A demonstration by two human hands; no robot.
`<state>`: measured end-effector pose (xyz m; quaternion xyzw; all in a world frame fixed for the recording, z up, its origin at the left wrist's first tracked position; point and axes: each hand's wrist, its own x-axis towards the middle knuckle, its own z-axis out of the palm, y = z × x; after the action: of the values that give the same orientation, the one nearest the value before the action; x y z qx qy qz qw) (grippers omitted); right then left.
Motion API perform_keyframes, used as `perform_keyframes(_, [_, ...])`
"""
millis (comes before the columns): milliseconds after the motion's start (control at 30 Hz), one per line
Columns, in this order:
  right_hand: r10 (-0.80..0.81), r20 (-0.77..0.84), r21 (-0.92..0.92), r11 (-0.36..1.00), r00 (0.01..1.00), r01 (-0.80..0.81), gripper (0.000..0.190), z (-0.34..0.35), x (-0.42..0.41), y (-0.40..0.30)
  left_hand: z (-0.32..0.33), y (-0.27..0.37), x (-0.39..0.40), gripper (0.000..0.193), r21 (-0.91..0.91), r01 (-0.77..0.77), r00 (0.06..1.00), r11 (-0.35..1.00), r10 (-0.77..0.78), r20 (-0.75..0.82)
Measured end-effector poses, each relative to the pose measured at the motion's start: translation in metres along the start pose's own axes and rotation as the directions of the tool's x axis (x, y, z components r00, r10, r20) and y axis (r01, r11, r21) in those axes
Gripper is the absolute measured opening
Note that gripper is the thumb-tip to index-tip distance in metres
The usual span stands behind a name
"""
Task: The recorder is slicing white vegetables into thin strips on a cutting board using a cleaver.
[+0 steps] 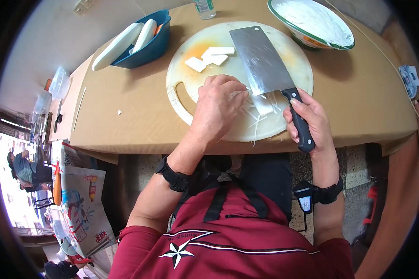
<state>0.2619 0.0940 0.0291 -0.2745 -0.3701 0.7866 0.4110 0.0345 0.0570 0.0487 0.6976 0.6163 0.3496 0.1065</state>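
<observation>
My right hand (310, 118) grips the black handle of a broad cleaver (265, 62), whose blade lies over a round white cutting board (286, 122). My left hand (218, 104) rests on the board left of the blade, fingers curled together; what lies under them is partly hidden. Thin white vegetable shreds (256, 120) are scattered between my hands, around a white vegetable piece (263, 105) below the blade's lower corner. Farther back on the board, several flat white slices (214, 57) sit left of the cleaver.
At the back left, a blue plastic basket (143, 55) holds long peeled white radishes (117, 45) and something orange. A green-rimmed bowl (351, 43) of white shreds stands at the back right. A plastic bottle (205, 8) is behind the board. Another person (28, 167) is far left.
</observation>
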Motion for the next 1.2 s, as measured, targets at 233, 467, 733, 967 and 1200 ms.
perform_keyframes(233, [-0.002,0.036,-0.001,1.0,0.999,0.002,0.035,0.0,0.001,0.0,-0.002,0.0,0.0,0.016,-0.092,0.034,0.999,0.995,-0.034,-0.002])
perform_keyframes(467, [-0.008,0.038,-0.04,0.999,0.999,0.009,0.034,-0.001,0.001,0.0,-0.001,-0.001,0.002,0.013,-0.166,0.095,0.995,0.981,-0.099,-0.011])
perform_keyframes(733, [-0.015,0.024,-0.048,0.999,1.0,0.017,0.035,0.001,0.0,-0.001,-0.007,-0.006,0.002,0.015,-0.135,0.106,0.994,0.985,-0.11,-0.023])
perform_keyframes(967, [-0.019,0.03,-0.032,0.999,0.999,0.02,0.032,0.002,0.0,0.0,-0.005,0.005,0.003,0.019,-0.114,0.079,0.997,0.99,-0.076,0.032])
perform_keyframes(1200, [-0.016,0.023,-0.053,0.998,1.0,0.017,0.033,0.002,0.001,0.0,-0.001,0.003,0.004,0.016,-0.193,0.12,0.993,0.974,-0.114,0.041])
